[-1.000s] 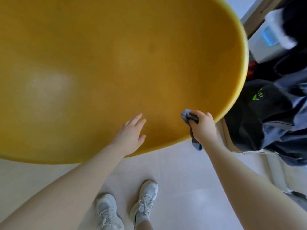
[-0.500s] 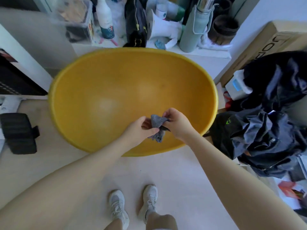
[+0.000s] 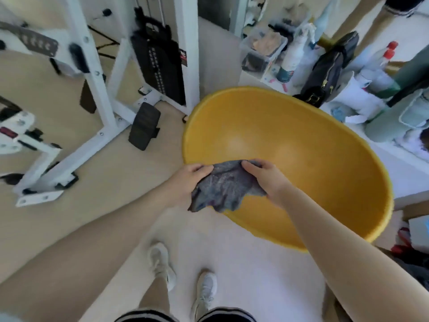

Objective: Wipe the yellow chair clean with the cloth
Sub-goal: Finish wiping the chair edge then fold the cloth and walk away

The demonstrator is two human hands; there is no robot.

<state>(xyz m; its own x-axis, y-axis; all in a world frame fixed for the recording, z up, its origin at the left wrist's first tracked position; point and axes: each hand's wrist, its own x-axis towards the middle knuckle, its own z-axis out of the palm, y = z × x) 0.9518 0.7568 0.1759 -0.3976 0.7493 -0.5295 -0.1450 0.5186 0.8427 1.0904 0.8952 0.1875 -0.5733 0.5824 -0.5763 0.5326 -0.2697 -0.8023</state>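
Observation:
The yellow chair [image 3: 301, 159] is a big bowl-shaped shell, filling the middle right of the head view. A grey cloth [image 3: 222, 184] hangs spread over its near left rim, held above the shell. My left hand [image 3: 188, 180] grips the cloth's left edge, and my right hand [image 3: 264, 180] grips its right edge. Both hands are in front of the chair's near rim, with the cloth stretched between them.
A white gym machine frame [image 3: 97, 94] with a black weight stack [image 3: 160, 66] stands at the left. Spray bottles [image 3: 292, 56], a black bag [image 3: 327, 70] and boxes crowd the floor behind the chair. My white shoes [image 3: 162, 266] stand on pale floor below.
My left hand left the chair's shell and took hold of the cloth. The cloth went from bunched in my right hand to spread between both hands. The view pulled back and turned left.

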